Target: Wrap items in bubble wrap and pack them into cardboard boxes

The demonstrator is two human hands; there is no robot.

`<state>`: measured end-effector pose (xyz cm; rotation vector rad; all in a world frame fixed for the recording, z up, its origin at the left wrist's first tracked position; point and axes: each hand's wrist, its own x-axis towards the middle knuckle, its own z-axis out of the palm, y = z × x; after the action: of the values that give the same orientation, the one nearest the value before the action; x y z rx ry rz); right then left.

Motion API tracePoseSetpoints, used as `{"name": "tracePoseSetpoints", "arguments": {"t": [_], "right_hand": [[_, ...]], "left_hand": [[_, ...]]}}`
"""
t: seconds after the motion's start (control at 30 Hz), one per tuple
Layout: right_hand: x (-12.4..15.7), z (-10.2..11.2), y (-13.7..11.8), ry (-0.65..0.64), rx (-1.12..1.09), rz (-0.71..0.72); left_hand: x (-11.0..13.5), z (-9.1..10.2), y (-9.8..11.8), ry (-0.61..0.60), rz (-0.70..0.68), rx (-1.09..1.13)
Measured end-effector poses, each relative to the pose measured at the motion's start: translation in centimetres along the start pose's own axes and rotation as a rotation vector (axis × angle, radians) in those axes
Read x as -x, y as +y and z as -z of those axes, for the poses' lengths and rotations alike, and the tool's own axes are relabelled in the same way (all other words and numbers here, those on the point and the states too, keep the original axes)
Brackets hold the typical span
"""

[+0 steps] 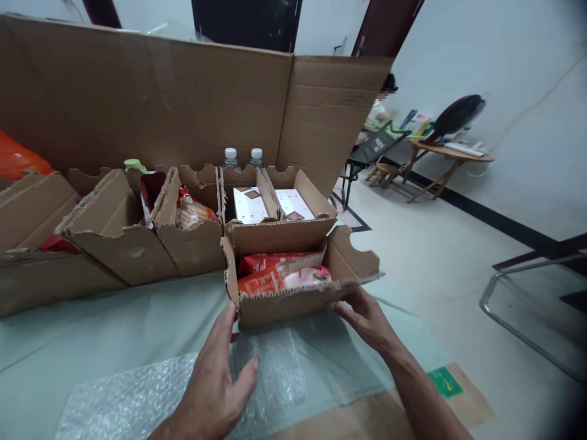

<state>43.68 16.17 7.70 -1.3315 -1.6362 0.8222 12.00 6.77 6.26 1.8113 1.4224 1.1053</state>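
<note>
A small open cardboard box [284, 308] stands in front of the row of boxes. It holds red and orange snack packets [261, 281] and a pink-and-white packet [305, 277]. My left hand [215, 373] is at its left front corner, fingertips against the cardboard and thumb spread away. At the right end, my right hand [364, 315] grips the box low down, its thumb by the front wall and the other fingers partly hidden. Under and before my left hand lies clear bubble wrap [128, 394] on a pale green cloth [183, 311].
Behind, several cardboard compartments [190, 244] hold a bag of snacks [195, 211], white boxes [250, 206] and other packets. Two capped bottles [230, 157] stand behind them, before a tall cardboard panel [206, 104]. Right, there are a folding chair [373, 146], a wooden table [452, 150] and a person [380, 110].
</note>
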Motion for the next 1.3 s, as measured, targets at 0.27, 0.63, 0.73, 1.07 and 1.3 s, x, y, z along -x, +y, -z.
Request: {"name": "tracePoseSetpoints", "arguments": {"t": [0.27, 0.63, 0.73, 1.07, 1.3], "right_hand": [[4.8, -1.9, 0.1, 0.304, 0.310, -0.003], [11.3, -20.8, -11.8, -0.467, 0.467, 0.638], [11.7, -22.3, -11.5, -0.589, 0.550, 0.660], [7.8, -7.6, -2.9, -0.080, 0.940, 0.326], [7.0, -11.7, -3.7, -0.057, 0.708, 0.154]], "left_hand": [[0.0, 4.1, -0.9, -0.016, -0.131, -0.230], [11.0, 13.7, -5.0, 0.027, -0.013, -0.821], [11.4, 13.8, -5.5, -0.001, 0.019, -0.827], [11.9, 17.4, -7.4, 0.313, 0.096, -0.761], [11.7, 16.1, -8.3, 0.315, 0.316, -0.791]]}}
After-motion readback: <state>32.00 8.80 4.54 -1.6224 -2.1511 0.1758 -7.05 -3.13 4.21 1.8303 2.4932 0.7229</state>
